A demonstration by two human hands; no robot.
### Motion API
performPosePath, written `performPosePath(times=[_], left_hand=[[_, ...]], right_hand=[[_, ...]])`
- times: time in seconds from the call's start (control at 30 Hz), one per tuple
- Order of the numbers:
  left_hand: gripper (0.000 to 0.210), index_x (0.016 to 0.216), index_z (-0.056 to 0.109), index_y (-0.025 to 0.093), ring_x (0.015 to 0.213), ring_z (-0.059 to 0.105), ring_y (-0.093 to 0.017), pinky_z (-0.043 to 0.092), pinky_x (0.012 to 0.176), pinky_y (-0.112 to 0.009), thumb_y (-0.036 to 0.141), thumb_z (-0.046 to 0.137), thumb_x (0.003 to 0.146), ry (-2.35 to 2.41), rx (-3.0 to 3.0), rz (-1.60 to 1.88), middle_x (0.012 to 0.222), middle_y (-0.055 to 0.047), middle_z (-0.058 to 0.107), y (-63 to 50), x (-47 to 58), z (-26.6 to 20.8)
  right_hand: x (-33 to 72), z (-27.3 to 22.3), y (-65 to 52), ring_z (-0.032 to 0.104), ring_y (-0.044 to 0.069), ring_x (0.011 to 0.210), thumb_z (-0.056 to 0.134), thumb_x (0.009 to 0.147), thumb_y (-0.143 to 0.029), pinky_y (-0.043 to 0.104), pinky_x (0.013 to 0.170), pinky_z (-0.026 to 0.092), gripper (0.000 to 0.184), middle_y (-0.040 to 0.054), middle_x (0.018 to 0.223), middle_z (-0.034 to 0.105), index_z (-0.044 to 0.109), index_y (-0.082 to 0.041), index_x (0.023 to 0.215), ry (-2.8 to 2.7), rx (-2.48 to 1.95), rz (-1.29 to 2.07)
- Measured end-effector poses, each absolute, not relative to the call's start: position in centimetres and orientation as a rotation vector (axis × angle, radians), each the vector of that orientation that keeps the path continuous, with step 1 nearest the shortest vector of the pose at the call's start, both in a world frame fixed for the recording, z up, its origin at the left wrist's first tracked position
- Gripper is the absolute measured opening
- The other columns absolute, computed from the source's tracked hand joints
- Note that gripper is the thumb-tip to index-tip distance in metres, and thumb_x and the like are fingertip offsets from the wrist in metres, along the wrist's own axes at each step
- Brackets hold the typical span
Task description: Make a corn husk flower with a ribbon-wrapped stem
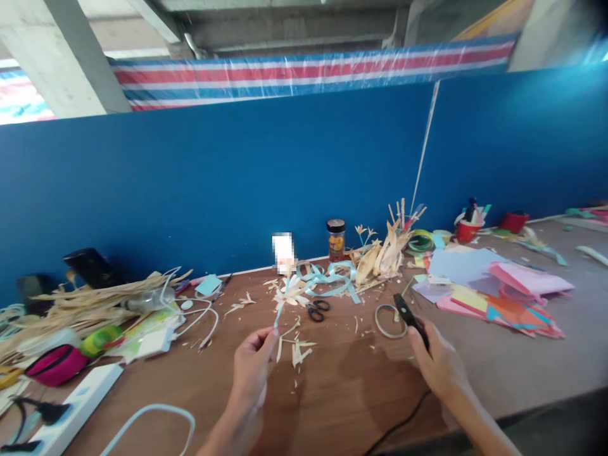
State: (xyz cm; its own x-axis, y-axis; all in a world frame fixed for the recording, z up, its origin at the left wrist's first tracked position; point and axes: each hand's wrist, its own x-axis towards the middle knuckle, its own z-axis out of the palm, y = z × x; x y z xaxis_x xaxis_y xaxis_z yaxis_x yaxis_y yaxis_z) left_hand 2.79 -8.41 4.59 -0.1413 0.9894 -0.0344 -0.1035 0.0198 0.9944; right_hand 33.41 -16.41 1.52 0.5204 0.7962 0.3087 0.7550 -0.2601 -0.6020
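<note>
My left hand (253, 367) pinches the lower end of a thin light-blue stem (279, 315). At its top is a pale corn husk flower (291, 294) with spread petals. My right hand (437, 361) is wrapped round a slim black corded tool (406, 314) that looks like a small flat iron; its tip points up and left, and its cord (403, 421) trails down towards the table's front edge. Black-handled scissors (317, 310) lie just beyond my left hand. Light-blue ribbon (335, 278) curls behind them. Cut husk scraps (300, 353) are strewn between my hands.
A roll of tape or ring (390, 321) lies beside the tool. Against the blue partition (228, 183) stand a dark-lidded jar (336, 240) and a husk bundle (380, 259). Coloured paper (468, 269) covers the right. At left are husk strips (95, 304), cables and a power strip (80, 408).
</note>
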Motion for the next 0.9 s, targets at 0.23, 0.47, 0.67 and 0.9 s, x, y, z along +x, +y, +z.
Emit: performPosePath(times=[0.23,0.47,0.67,0.9], left_hand=[[0.033,0.078,0.061,0.011,0.046,0.036,-0.004,0.026,0.043,-0.017,0.034,0.071,0.055,1.221,0.982,1.41,0.058,0.003,0.051,-7.5,2.1,4.8],[0.03,0.077,0.061,0.012,0.044,0.033,-0.005,0.025,0.043,-0.017,0.035,0.069,0.058,1.166,1.003,1.313,0.048,0.007,0.043,-8.7,3.9,4.1],[0.028,0.071,0.061,0.013,0.041,0.034,-0.003,0.024,0.041,-0.017,0.035,0.069,0.055,1.157,0.935,1.266,0.05,0.006,0.047,-9.5,4.7,4.8],[0.022,0.067,0.058,0.013,0.041,0.034,-0.002,0.023,0.04,-0.015,0.031,0.068,0.058,1.091,0.858,1.249,0.056,0.004,0.051,-9.8,4.8,5.2]], right_hand=[[34.0,0.8,-16.5,0.058,0.024,0.075,0.039,0.081,-0.033,0.03,0.06,0.04,0.029,0.0095,0.083,0.061,0.044,-0.015,0.103,-1.316,-2.227,-0.249],[33.1,0.2,-15.7,0.049,0.025,0.083,0.043,0.079,-0.026,0.033,0.07,0.036,0.021,0.0107,0.088,0.057,0.05,-0.015,0.097,-1.521,-2.234,-0.44],[33.2,-0.2,-15.4,0.05,0.026,0.083,0.044,0.079,-0.029,0.036,0.07,0.037,0.026,0.0126,0.09,0.056,0.052,-0.015,0.099,-1.555,-2.253,-0.41],[30.1,3.5,-18.5,0.056,0.026,0.074,0.045,0.077,-0.036,0.036,0.062,0.04,0.026,0.0105,0.092,0.06,0.056,-0.023,0.096,-1.566,-2.075,-0.099]])
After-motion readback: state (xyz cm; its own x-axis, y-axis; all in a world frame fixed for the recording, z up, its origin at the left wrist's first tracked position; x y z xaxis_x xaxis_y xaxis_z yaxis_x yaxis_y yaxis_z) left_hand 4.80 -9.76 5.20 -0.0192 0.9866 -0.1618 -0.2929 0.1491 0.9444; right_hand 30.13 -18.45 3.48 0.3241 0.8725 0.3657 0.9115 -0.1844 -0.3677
